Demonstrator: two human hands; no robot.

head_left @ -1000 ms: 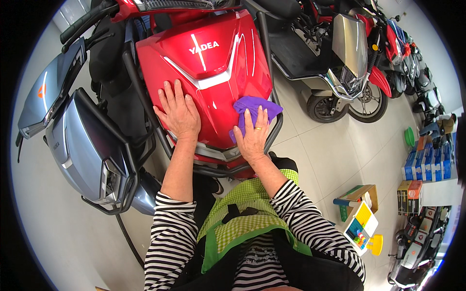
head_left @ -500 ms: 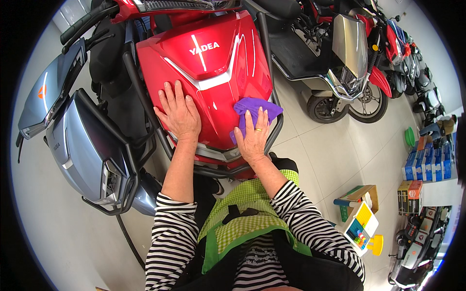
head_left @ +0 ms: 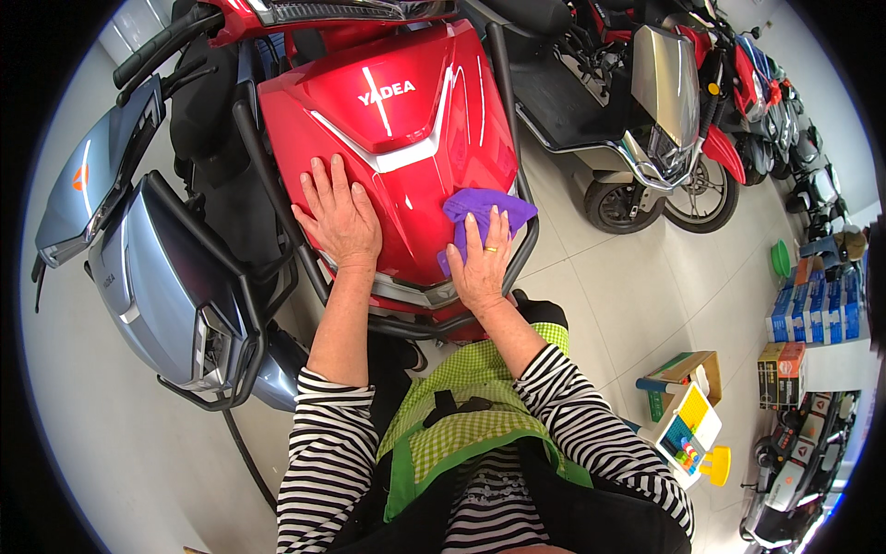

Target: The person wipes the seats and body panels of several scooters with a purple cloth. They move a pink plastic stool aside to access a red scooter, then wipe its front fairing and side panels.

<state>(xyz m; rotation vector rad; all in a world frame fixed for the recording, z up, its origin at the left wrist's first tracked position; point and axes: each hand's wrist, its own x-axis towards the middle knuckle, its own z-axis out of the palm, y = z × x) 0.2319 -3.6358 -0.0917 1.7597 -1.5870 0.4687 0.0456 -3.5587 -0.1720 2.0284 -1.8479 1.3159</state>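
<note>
The glossy red front panel (head_left: 388,222) of a scooter fills the upper middle, with a silver V-shaped trim across it. On its left side my left hand (head_left: 343,217) lies flat, fingers spread and nothing in it. My right hand (head_left: 480,263) presses a crumpled purple cloth (head_left: 480,205) against the lower right of the panel. Its fingers lie over the cloth, and a ring shows on one of them. Part of the cloth is hidden beneath the hand. A black tubular guard bar (head_left: 434,328) curves around the panel's lower edge.
A blue-grey scooter (head_left: 166,277) stands close at the left. To the right are a black and beige scooter (head_left: 660,102) and a row of more scooters. Farther right sit blue boxes (head_left: 817,309), a green bowl (head_left: 781,258) and a small play table (head_left: 688,429) with a yellow stool (head_left: 716,464).
</note>
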